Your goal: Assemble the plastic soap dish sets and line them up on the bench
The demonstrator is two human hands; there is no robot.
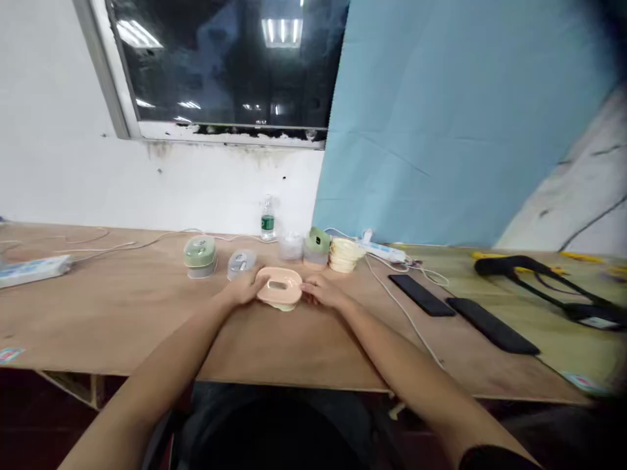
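Note:
A peach-coloured plastic piece (280, 295), rounded-square with an oblong slot in its middle, is between my two hands over the wooden table. Beneath it, part of a pale cream-green piece shows along the near edge. My left hand (245, 286) grips its left edge, the thumb lying on top. At its right edge, my right hand (322, 291) pinches the rim with bent fingers. Just behind my left hand is a clear-grey lidded container (241, 262). Behind the peach piece stand a clear container (291, 246) and a container with a tilted green lid (318, 243).
A green-lidded container (200, 254) stands left, and stacked cream pieces (344, 254) right. At the wall are a water bottle (267, 220) and a power strip (385, 250) with cables. Two black slabs (421, 295) and a black strapped headset-like object (553, 290) lie right.

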